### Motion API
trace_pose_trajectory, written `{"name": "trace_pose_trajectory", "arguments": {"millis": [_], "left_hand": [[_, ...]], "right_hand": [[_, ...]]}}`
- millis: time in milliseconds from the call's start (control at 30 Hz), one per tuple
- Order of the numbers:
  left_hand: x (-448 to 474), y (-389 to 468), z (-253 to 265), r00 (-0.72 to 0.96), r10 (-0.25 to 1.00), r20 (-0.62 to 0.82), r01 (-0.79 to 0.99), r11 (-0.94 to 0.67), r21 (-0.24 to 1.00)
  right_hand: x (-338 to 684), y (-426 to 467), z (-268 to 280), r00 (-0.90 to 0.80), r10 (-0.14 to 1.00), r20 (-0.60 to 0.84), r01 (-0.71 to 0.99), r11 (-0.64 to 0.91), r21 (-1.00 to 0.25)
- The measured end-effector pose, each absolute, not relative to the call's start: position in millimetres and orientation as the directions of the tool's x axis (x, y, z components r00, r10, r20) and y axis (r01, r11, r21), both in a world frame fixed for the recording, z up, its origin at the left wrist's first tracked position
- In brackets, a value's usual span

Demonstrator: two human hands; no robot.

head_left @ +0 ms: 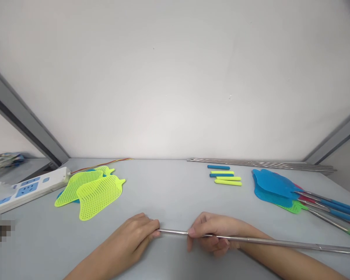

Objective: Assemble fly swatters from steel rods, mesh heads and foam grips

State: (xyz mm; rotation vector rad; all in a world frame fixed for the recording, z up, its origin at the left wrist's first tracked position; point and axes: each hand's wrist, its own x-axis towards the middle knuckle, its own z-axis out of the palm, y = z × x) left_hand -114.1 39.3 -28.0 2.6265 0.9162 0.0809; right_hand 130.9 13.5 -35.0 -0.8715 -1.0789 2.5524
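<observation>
A thin silver telescopic rod [282, 243] lies across the front, running out past the right edge of the view. My left hand [140, 235] is closed around its left end, which is hidden inside the fingers. A short way to the right, my right hand [212, 233] pinches the same rod between thumb and fingers, with the rod passing over the palm and forearm. Beyond my left hand lie yellow mesh fly swatter heads [100, 196], overlapping, with blue ones partly showing beneath. Blue and yellow handle sleeves [228, 182] rest beyond my right hand.
At right is a pile of fly swatters with blue heads [275, 184], red and green ones under them, and rods attached. Several metal rods [262, 164] lie along the back wall. A white power strip [29, 189] sits at left, with a coloured wire [102, 164] behind.
</observation>
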Motion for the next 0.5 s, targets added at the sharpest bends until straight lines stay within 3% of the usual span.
{"name": "trace_pose_trajectory", "arguments": {"millis": [500], "left_hand": [[-113.8,39.4,-27.8,0.788,0.615,-0.028,0.582,-0.728,0.362]], "right_hand": [[131.3,14.8,-36.1,-0.796,0.432,-0.423,0.001,-0.699,-0.715]]}}
